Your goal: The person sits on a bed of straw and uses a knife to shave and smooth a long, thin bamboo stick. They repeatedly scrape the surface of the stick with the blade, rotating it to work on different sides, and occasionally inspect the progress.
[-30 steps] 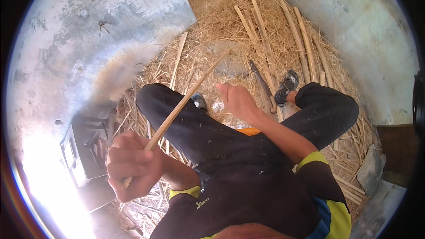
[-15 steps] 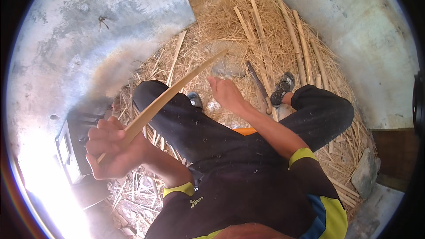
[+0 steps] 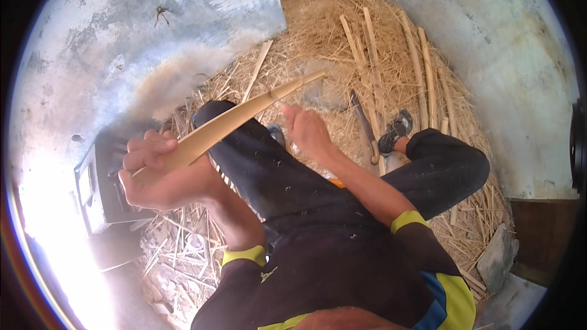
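Left hand (image 3: 183,184): fingers folded over near end of slat (image 3: 232,120), firm hold, no slack seen. Low end of slat sits inside the grip, between fingers and palm. Rest of it juts out up and to the right: long, pale, broad face showing, a joint mark toward the far part, narrower far tip. So nearly all of the slat lies beyond the grip, on the far right side. In the view it crosses over left knee (image 3: 215,111); far tip is over the straw-strewn floor.

Right hand (image 3: 310,134): fingers curled, loosely bunched, just below the far half of slat. Can't tell if it touches slat, or if anything is inside the curl.

Around: straw (image 3: 312,12) across floor ahead. Poles (image 3: 413,70) lie to the right, lengthwise. Dark tool (image 3: 362,119) with curved end beside right shoe (image 3: 396,131). Orange thing (image 3: 335,183) between the legs, mostly hidden. Box (image 3: 101,189) at left by the glare, past left hand. Grey slab (image 3: 496,260) leans at lower right. Stained wall (image 3: 202,6) upper left.
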`<state>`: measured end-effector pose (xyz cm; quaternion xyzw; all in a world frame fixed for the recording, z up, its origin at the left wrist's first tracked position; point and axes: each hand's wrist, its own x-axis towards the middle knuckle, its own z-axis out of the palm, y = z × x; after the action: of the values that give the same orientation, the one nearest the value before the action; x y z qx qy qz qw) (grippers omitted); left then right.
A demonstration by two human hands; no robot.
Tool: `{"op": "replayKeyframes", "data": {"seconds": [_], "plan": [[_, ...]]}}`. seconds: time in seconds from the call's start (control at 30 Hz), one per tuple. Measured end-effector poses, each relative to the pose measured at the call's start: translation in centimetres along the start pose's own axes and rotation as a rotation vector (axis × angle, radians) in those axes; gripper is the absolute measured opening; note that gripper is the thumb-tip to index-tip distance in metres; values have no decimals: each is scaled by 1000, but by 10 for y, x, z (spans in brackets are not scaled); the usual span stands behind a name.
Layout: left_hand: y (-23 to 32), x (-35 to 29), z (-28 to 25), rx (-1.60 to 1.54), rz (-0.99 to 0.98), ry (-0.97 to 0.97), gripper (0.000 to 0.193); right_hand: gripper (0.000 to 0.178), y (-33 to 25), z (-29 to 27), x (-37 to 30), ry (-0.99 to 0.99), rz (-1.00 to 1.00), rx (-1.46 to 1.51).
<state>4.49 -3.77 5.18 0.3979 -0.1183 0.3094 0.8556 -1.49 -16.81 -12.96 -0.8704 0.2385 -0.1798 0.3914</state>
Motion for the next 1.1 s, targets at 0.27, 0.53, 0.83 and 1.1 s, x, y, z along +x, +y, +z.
{"op": "replayKeyframes", "data": {"seconds": [0.27,0.53,0.83,1.1], "plan": [[5,-8,1,72,34,-13,35,51,5,0,-6,10,30,-51],[1,-8,-2,-36,19,-40,38,52,31,1,7,80,35,-134],[3,-6,-1,67,65,-67,36,53,76,-1,17,-22,190,-261],[4,-8,-3,-18,17,-80,40,52,91,11,34,37,111,-212]]}}
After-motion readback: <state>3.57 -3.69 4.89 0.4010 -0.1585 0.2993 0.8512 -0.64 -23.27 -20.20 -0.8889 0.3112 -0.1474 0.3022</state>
